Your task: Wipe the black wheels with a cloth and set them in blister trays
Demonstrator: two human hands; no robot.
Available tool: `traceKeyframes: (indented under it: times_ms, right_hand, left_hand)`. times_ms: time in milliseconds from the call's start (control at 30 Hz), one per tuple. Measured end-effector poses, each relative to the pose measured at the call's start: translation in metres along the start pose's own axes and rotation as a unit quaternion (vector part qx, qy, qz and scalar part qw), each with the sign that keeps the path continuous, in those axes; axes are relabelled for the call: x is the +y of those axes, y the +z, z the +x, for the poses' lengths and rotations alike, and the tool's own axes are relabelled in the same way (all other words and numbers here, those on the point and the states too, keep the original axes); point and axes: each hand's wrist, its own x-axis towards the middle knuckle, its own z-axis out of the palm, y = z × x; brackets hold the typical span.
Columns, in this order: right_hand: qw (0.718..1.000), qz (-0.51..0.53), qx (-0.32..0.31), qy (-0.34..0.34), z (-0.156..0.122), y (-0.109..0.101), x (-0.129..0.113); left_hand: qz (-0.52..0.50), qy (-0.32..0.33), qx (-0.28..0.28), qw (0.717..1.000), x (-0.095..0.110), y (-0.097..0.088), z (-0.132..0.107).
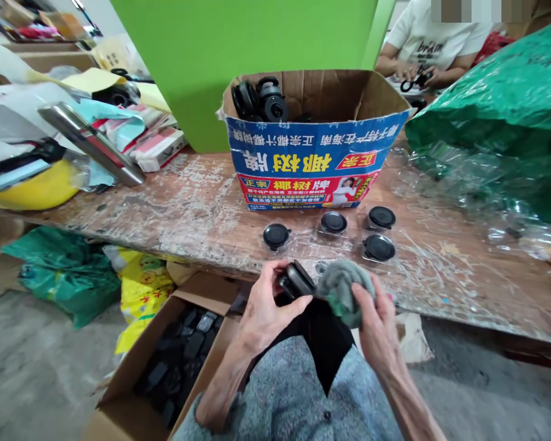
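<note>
Between the fingers and thumb of my left hand (pixel 272 307) is a round black plastic part (pixel 297 279), tilted on its side over the table's front edge. My right hand (pixel 375 309) is closed on a bunched grey-green cloth (pixel 346 288), right beside the black part; whether the two touch I cannot tell. Just beyond my hands, several similar round black parts (pixel 277 235) sit in clear plastic packaging on the worn wooden table (pixel 197 208). A blue printed carton (pixel 321 138) behind them holds more black parts (pixel 272 101).
Below on the left, an open cardboard box (pixel 133 380) contains many dark pieces. A green plastic bag (pixel 500 116) and clear wrappers lie at right. At left are a metal tube (pixel 92 144) and clutter. Across the table, a person (pixel 434 52) handles a black part.
</note>
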Motion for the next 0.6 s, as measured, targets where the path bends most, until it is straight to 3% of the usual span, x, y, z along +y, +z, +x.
traceKeyframes:
  times_ms: [67,133,200,300,400,500,567,600]
  right_hand:
    - [0.982,-0.111,-0.058,-0.138,0.001,-0.007,-0.014]
    - [0.934,-0.199,-0.152,-0.255,0.003,-0.005,-0.028]
    - [0.897,-0.236,-0.223,-0.298,0.009,0.002,-0.04]
    - [0.911,-0.19,-0.299,-0.213,0.026,0.007,-0.051]
    - [0.941,-0.054,-0.333,-0.005,0.04,0.003,-0.05]
    - [0.958,0.076,-0.216,0.172,0.04,0.004,-0.03]
    - [0.961,0.123,-0.119,0.215,0.031,0.011,-0.01]
    - [0.966,0.131,-0.087,0.208,0.025,0.016,0.0]
  left_hand:
    - [0.07,0.027,-0.018,0.997,0.001,-0.001,0.002]
    - [0.098,0.052,-0.06,0.992,0.002,-0.001,0.003]
    - [0.098,0.063,-0.095,0.989,0.003,-0.001,0.001]
    - [0.045,0.05,-0.142,0.988,0.003,-0.003,-0.005]
    - [-0.153,-0.005,-0.195,0.969,0.001,-0.003,-0.009]
    - [-0.364,-0.098,-0.133,0.916,-0.004,0.01,-0.007]
    - [-0.424,-0.136,-0.04,0.895,-0.01,0.024,0.0]
    - [-0.422,-0.132,0.007,0.897,-0.014,0.031,0.004]
